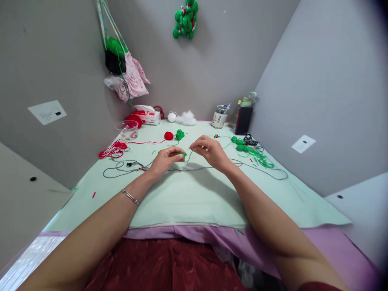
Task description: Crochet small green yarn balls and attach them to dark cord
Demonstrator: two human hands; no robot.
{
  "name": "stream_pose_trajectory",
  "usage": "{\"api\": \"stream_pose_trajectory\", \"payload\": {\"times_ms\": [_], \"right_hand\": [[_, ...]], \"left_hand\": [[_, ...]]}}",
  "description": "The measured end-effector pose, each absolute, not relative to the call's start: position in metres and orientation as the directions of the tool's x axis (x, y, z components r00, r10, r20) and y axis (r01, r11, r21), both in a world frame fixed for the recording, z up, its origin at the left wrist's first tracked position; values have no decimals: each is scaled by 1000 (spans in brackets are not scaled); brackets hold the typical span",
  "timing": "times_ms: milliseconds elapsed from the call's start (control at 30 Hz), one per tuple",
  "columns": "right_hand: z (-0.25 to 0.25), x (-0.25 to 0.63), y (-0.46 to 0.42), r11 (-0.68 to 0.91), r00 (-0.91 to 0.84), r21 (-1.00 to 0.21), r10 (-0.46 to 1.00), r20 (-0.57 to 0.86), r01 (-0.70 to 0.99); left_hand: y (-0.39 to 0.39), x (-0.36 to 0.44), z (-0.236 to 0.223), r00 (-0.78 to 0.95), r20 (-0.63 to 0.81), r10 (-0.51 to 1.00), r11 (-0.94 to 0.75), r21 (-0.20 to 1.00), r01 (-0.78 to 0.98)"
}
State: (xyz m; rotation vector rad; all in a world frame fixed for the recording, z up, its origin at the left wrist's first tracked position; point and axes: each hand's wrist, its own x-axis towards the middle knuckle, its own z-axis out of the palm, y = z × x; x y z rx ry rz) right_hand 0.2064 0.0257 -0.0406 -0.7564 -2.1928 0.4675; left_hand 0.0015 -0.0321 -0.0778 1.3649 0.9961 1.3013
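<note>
Mostly hidden by fingers, a small green yarn piece sits above the middle of the tabletop, pinched between the thumb and fingers of the left hand; only a sliver of it shows, so its full shape cannot be told. A green strand runs from it to the right hand, whose thumb and forefinger are closed on it at the tips; whether they also grip a thin tool is too small to tell. Just beyond lie a red ball and a green bundle, side by side. At the left, a clear tub stands open, and it is unclear whether the pinkish marks are printed on it or lie inside. It and the tissue box, a white tissue poking from its top, partly cover some red yarn. Towards the back right, a can holds slender items, perhaps pens, and a dark slab blocks much of a bottle. A hanging pink-spotted bag has green yarn and something black at its mouth, while the green cluster on the wall is cut off by the top edge
</note>
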Motion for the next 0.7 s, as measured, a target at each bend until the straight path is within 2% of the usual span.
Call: {"api": "stream_pose_trajectory", "payload": {"times_ms": [100, 200, 400, 700], "right_hand": [[-42, 207, 26, 806, -587, -404, 593, 552, 433], [-43, 208, 27, 819, -601, -342, 571, 559, 461], [-46, 208, 29, 824, -607, -306, 561, 563, 477], [-45, 209, 29, 832, -614, -316, 552, 564, 456]], "left_hand": [[-33, 2, -77, 96, 208, 973, -204, 978, -50], [-33, 2, -76, 106, 210, 972, -206, 977, -48], [-33, 1, -76, 103, 208, 973, -205, 978, -33], [-34, 2, -75, 117, 200, 973, -197, 980, -37]]}}
